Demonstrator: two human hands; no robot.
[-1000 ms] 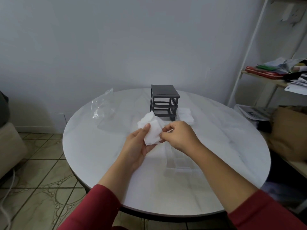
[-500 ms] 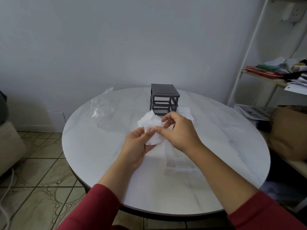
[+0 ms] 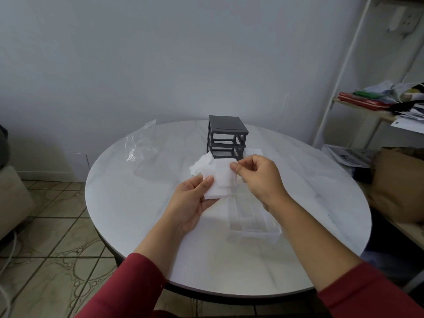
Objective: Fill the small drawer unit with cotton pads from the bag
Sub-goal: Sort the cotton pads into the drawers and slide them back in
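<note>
A dark grey drawer frame stands at the back middle of the round white table, its slots without drawers. Just in front of it my left hand holds a small stack of white square cotton pads, thumb on top. My right hand pinches the upper right edge of the top pad. Clear plastic drawers lie on the table under my right wrist. An empty-looking clear bag lies at the back left. More white pads lie right of the frame.
A white shelf with papers and red folders stands at the right, with a brown paper bag below it. A beige seat is at the left. Tiled floor surrounds the table.
My right hand moved from the lower edge of the pads up to the top pad's right edge and lifted it a little. My left hand kept holding the stack.
</note>
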